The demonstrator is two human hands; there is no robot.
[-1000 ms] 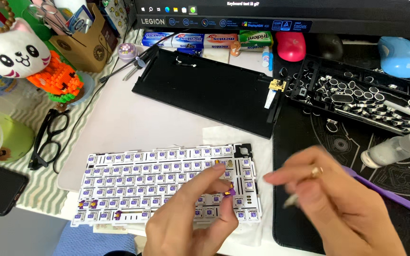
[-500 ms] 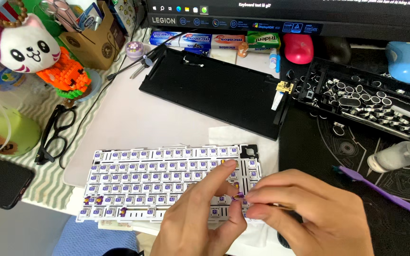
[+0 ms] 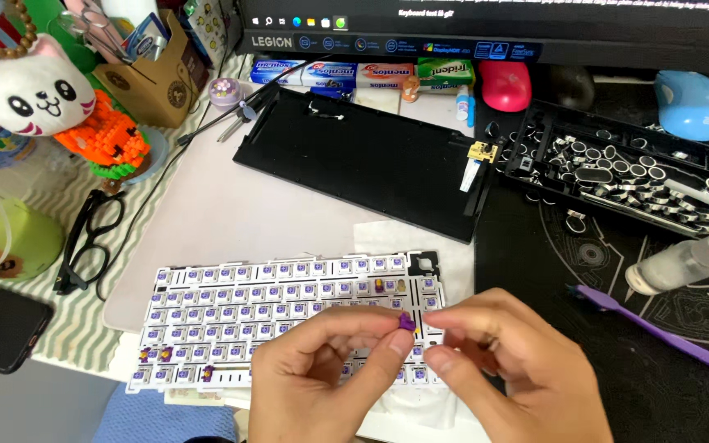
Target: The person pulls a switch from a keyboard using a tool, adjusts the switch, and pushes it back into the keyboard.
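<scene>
While my left hand and right hand fingers pinch this purple switch above the switch plate, a slip could drop it among the sockets or bend pins.

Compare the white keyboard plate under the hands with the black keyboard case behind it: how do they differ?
The white keyboard plate carries rows of purple-stemmed switches; the black keyboard case is bare. The plate lies nearly square to the viewer; the case is angled. Both hands hover above the plate; none touches the case. Both are flat rectangles.

Both hands, left and right, meet fingertip to fingertip, pinching.
</scene>
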